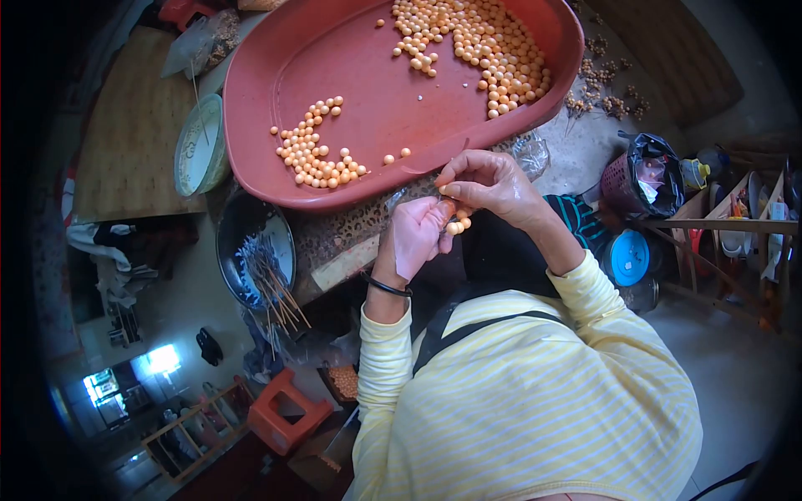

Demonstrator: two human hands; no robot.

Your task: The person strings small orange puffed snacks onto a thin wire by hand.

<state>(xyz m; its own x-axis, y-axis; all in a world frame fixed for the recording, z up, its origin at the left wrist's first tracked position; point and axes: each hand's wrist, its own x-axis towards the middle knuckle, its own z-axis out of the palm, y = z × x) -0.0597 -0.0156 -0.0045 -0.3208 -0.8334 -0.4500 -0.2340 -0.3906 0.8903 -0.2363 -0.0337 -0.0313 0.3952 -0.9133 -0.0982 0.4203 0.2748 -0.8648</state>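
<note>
My left hand point(419, 234), with a dark band at the wrist, is closed in front of the near rim of a large red plastic tub point(368, 100). Several small orange balls point(458, 225) stick out from between its fingers. Just above them my right hand point(494, 185) pinches thumb against fingertip, close to the left hand's fingers. Whatever lies in that pinch is too small to make out. In the tub, loose orange balls point(322, 159) lie at the near left, and a larger heap point(501, 58) fills the far right.
On the left are a dark bowl point(227, 230) with thin sticks point(271, 284) and a greenish basin point(219, 159). A red stool point(288, 413) stands lower left. A lined bin point(622, 184), a blue lid point(628, 257) and a wooden rack point(727, 224) are on the right.
</note>
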